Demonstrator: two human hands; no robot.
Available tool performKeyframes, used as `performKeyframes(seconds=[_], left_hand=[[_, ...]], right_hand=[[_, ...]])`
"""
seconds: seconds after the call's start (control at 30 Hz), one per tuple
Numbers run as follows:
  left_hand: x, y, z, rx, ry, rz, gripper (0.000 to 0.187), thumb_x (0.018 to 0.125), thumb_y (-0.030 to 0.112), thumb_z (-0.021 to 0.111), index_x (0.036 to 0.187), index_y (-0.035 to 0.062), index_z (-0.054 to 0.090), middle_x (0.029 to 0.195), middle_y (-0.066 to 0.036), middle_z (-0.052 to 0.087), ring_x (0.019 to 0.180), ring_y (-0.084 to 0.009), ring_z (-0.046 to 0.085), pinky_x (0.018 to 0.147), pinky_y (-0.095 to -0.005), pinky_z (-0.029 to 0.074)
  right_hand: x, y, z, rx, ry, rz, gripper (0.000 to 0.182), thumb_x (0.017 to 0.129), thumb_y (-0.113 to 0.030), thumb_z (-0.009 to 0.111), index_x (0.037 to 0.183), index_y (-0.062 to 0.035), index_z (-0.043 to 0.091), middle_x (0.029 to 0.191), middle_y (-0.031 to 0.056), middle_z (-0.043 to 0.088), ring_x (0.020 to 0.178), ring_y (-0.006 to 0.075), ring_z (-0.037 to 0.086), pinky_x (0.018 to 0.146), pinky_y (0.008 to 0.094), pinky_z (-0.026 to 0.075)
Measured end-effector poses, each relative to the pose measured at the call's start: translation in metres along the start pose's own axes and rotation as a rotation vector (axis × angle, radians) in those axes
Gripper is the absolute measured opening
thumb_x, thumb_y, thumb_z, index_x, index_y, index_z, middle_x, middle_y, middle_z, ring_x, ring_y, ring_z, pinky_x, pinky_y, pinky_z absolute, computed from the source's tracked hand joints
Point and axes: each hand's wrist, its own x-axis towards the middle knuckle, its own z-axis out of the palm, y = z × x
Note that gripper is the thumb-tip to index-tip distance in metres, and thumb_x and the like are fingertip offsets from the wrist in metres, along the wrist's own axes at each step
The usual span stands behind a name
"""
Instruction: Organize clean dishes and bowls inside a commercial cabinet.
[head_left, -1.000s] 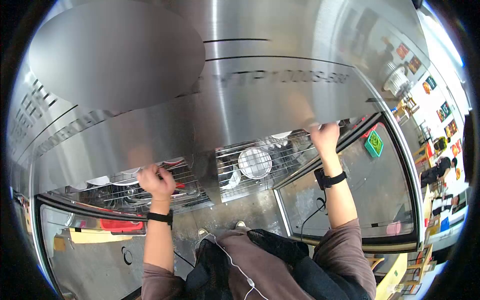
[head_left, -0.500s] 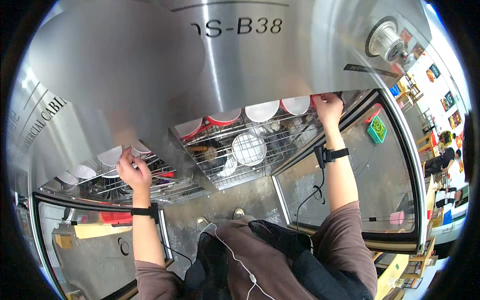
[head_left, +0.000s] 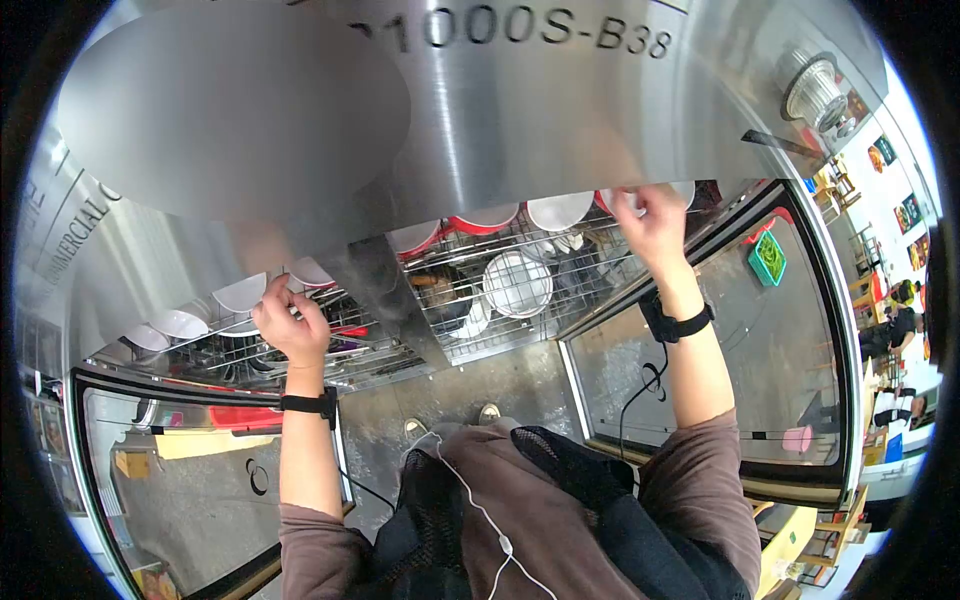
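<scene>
My left hand [head_left: 292, 322] is raised at the left part of the steel cabinet [head_left: 520, 110], its fingers loosely curled and slightly apart, next to a white bowl [head_left: 240, 293]. Nothing shows in it. At the right part, my right hand [head_left: 655, 228] is up by the top rack, thumb and fingers bent and apart in front of red and white bowls. No held object is visible there. Other bowls, such as a white one [head_left: 560, 211] and a red-rimmed one [head_left: 484, 218], line the rack between the hands. Stacked white plates [head_left: 518, 285] sit on a lower wire shelf.
Glass doors stand open at the left [head_left: 190, 480] and right [head_left: 730, 350]. A steel divider [head_left: 385, 290] splits the cabinet. Beyond the right door is a teal basket [head_left: 769, 258] with green contents. A person [head_left: 888, 335] is at the far right, near wooden furniture.
The view has shifted, so the cabinet contents appear farther right. My right hand has moved off the rack's right end to in front of the bowls, its fingers more spread.
</scene>
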Motion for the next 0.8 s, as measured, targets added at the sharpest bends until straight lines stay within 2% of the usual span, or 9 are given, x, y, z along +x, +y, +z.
performKeyframes(seconds=[0.03,0.07,0.17,0.2,0.3,0.37,0.63,0.8], left_hand=[[0.002,0.000,0.001,-0.004,0.023,0.022,0.034,0.079,0.002,0.060,0.112,0.0023,0.066,0.072,-0.005,0.054,0.065,-0.0274,0.049,0.069,-0.0400,0.038],[0.003,0.001,0.000,-0.019,0.031,0.044,0.033,0.078,0.002,0.060,0.111,0.0019,0.066,0.072,-0.005,0.055,0.065,-0.0281,0.050,0.069,-0.0408,0.038],[0.005,0.001,-0.003,-0.047,0.024,0.054,0.033,0.078,0.003,0.061,0.110,0.0017,0.066,0.074,-0.007,0.057,0.066,-0.0291,0.051,0.070,-0.0420,0.039],[0.001,-0.002,-0.005,-0.030,-0.046,0.016,0.033,0.082,0.003,0.061,0.114,0.0020,0.066,0.080,-0.007,0.060,0.073,-0.0292,0.052,0.072,-0.0424,0.041],[0.001,-0.008,-0.003,-0.060,-0.021,0.080,0.032,0.082,0.004,0.062,0.113,0.0022,0.064,0.081,-0.008,0.062,0.071,-0.0300,0.054,0.072,-0.0432,0.041],[0.003,-0.009,-0.006,-0.107,-0.061,0.085,0.032,0.081,0.004,0.062,0.113,0.0027,0.064,0.081,-0.009,0.063,0.071,-0.0312,0.056,0.072,-0.0441,0.041],[0.007,-0.008,-0.012,-0.183,-0.149,0.078,0.031,0.079,0.004,0.063,0.110,0.0045,0.062,0.077,-0.008,0.064,0.071,-0.0316,0.061,0.073,-0.0452,0.042],[0.007,-0.012,-0.008,-0.167,-0.105,0.128,0.028,0.079,0.005,0.062,0.108,0.0056,0.064,0.082,-0.008,0.067,0.070,-0.0315,0.061,0.072,-0.0441,0.042]], right_hand=[[0.008,-0.013,0.008,-0.026,-0.008,-0.127,0.016,0.083,-0.014,0.079,0.081,-0.0019,0.069,0.063,0.0072,0.060,0.053,0.0216,0.058,0.053,0.0335,0.044],[0.011,-0.022,0.016,-0.003,-0.125,-0.068,0.017,0.080,-0.017,0.080,0.086,-0.0042,0.071,0.070,0.0102,0.066,0.059,0.0323,0.062,0.058,0.0400,0.051],[0.037,-0.044,0.045,-0.245,-0.026,-0.457,0.026,0.080,-0.020,0.080,0.098,-0.0044,0.070,0.088,0.0148,0.070,0.077,0.0352,0.067,0.072,0.0434,0.054],[0.043,-0.052,0.053,-0.290,-0.176,-0.337,0.028,0.081,-0.022,0.078,0.102,-0.0049,0.070,0.094,0.0154,0.070,0.084,0.0354,0.066,0.076,0.0448,0.053],[0.061,-0.077,0.072,-0.411,-0.621,0.030,0.035,0.086,-0.028,0.074,0.114,-0.0063,0.071,0.115,0.0169,0.068,0.106,0.0361,0.064,0.090,0.0487,0.051],[0.064,-0.083,0.087,-0.457,-0.721,0.128,0.036,0.085,-0.028,0.074,0.113,-0.0061,0.071,0.114,0.0169,0.069,0.105,0.0361,0.064,0.089,0.0486,0.051],[0.060,-0.077,0.112,-0.455,-0.379,-0.039,0.036,0.084,-0.029,0.075,0.112,-0.0057,0.071,0.110,0.0167,0.069,0.102,0.0359,0.065,0.088,0.0479,0.052],[0.055,-0.068,0.100,-0.347,-0.203,-0.152,0.036,0.084,-0.030,0.076,0.110,-0.0053,0.071,0.108,0.0166,0.070,0.100,0.0359,0.066,0.087,0.0475,0.052]])
